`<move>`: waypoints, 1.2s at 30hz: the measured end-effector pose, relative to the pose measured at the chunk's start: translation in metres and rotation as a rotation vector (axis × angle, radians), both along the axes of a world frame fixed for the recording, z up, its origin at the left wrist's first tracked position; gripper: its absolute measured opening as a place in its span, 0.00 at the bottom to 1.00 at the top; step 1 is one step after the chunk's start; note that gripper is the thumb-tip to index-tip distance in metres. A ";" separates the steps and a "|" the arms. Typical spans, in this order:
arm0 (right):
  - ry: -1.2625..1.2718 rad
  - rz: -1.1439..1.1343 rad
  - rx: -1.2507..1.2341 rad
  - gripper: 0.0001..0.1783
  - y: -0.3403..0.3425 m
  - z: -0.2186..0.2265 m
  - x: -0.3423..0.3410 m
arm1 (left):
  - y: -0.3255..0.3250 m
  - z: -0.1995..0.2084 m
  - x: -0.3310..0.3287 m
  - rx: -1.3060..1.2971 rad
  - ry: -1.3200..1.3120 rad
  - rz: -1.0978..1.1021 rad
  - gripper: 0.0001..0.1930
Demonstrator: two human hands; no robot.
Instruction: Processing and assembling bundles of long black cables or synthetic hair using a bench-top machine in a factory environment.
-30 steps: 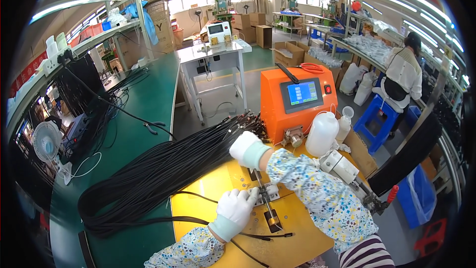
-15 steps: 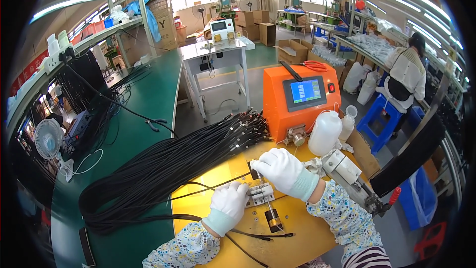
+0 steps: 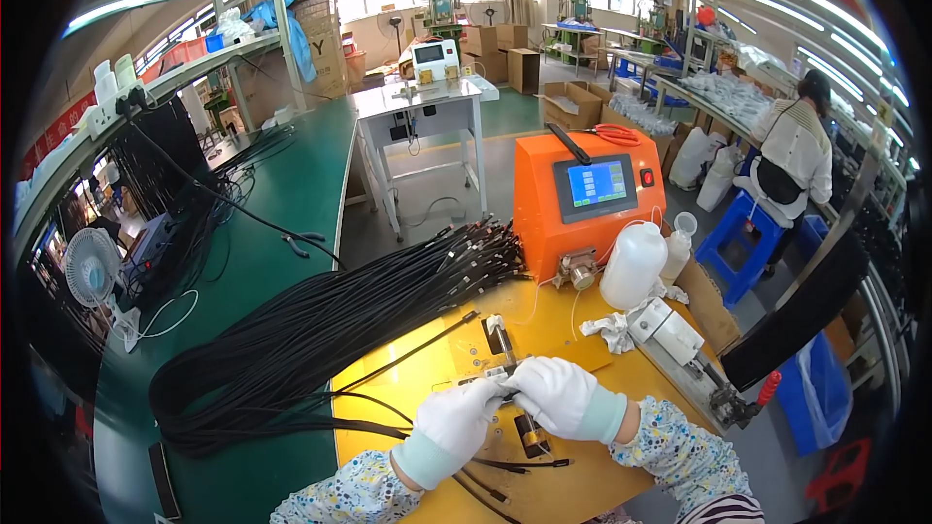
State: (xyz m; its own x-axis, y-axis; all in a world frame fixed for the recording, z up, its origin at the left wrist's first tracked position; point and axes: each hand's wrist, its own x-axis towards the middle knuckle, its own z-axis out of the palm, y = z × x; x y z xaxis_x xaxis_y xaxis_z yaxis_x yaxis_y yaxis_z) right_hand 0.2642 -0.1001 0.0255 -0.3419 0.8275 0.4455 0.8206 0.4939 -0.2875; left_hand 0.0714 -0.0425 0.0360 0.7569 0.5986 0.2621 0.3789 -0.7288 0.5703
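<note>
My left hand (image 3: 452, 429), in a white glove, and my right hand (image 3: 561, 396), gloved the same way, meet fingertip to fingertip over a small metal fixture (image 3: 497, 330) on the yellow board (image 3: 582, 471). Both are closed in a pinch; a small dark bit shows between the fingertips, but its kind is hidden. Part of the fixture lies behind my hands. Black cables (image 3: 408, 343) run across the board to the left of the fixture, one ending near its top. More cable ends (image 3: 544, 464) stick out below my hands.
A thick bundle of black cables (image 3: 320, 320) lies to the left on the green table (image 3: 252, 233). Behind the board stand an orange machine with a screen (image 3: 544, 184) and a white bottle (image 3: 635, 264). A clamp with a red handle (image 3: 767, 388) is at right. Someone sits on a blue stool (image 3: 740, 238).
My right hand has come down from the fixture's top end to meet the left. My left hand has shifted slightly right and down. A cable end now shows beside the fixture's top.
</note>
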 end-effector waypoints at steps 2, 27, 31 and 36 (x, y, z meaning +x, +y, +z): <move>0.089 0.002 0.009 0.10 -0.001 -0.004 -0.003 | -0.001 -0.003 0.001 0.025 -0.083 0.070 0.09; 0.134 -0.181 -0.060 0.07 0.018 -0.022 0.023 | 0.019 -0.038 0.007 0.462 0.170 0.026 0.21; 0.149 -0.112 -0.154 0.06 0.024 -0.015 0.028 | 0.017 -0.040 0.004 0.579 0.248 -0.010 0.23; -0.445 -0.167 0.080 0.04 0.077 0.019 0.008 | 0.016 -0.042 0.004 0.607 0.264 -0.028 0.22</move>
